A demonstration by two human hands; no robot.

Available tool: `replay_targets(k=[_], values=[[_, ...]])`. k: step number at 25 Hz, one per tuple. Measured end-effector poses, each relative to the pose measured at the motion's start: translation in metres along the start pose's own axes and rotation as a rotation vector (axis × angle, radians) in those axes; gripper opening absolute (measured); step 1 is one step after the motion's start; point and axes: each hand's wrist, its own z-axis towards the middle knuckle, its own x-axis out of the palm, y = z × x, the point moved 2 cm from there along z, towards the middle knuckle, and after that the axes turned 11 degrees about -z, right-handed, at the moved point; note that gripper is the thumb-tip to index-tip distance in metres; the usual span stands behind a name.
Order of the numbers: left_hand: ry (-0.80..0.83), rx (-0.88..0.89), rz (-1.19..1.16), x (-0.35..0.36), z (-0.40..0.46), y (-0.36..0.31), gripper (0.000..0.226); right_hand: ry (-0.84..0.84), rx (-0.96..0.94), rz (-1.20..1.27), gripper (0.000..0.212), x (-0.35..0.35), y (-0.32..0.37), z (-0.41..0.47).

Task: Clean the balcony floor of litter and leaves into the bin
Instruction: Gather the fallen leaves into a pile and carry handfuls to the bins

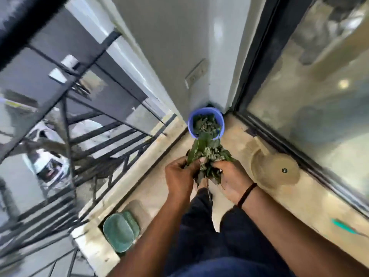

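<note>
- The bunch of green leaves (207, 156) is held above the balcony floor (235, 144), on the near side of the blue bin (191, 124); its long axis runs from the person toward the bin, with the leaf tips pointing at the bin's rim and just overlapping it in this view.
- The blue bin stands in the far corner where the grey wall (169, 56) meets the glass door frame (257, 56), and it already holds leaves.
- The left hand (180, 176) clasps the bunch from the left, back of the hand up, fingers curled and pressed into the leaves.
- The right hand (229, 176) clasps it from the right, palm turned inward, fingers curled around the stems; a dark band (246, 193) sits on that wrist.
- Both forearms reach forward toward the bin, converging on the bunch.
- Nearer than the bin, by the railing (79, 156), lie green pads (119, 230).
</note>
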Motion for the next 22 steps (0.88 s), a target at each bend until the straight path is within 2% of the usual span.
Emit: replay_targets(k=[2, 5, 10, 12, 14, 16, 19, 22], values=[[0.027, -0.069, 0.051, 0.018, 0.061, 0.015, 0.026, -0.085, 0.01, 0.114, 0.037, -0.005, -0.004, 0.058], [0.002, -0.161, 0.055, 0.045, 0.164, 0.073, 0.023, -0.227, 0.039, 0.166, 0.037, -0.023, -0.016, 0.173], [-0.097, -0.232, 0.125, 0.07, 0.32, 0.147, 0.025, -0.354, 0.155, 0.115, 0.029, -0.036, -0.019, 0.336], [-0.072, -0.277, 0.161, 0.076, 0.363, 0.161, 0.029, -0.381, 0.185, 0.049, 0.023, -0.04, -0.015, 0.381], [-0.028, -0.36, 0.213, 0.082, 0.401, 0.169, 0.026, -0.39, 0.213, 0.002, 0.021, -0.041, -0.013, 0.416], [-0.049, -0.412, 0.194, 0.086, 0.43, 0.175, 0.024, -0.382, 0.226, -0.042, 0.023, -0.041, -0.011, 0.443], [-0.066, -0.412, 0.158, 0.096, 0.445, 0.177, 0.018, -0.28, 0.263, -0.049, 0.027, -0.039, -0.006, 0.465], [-0.067, -0.43, 0.167, 0.107, 0.441, 0.166, 0.041, -0.199, 0.296, -0.072, 0.039, -0.042, 0.004, 0.473]])
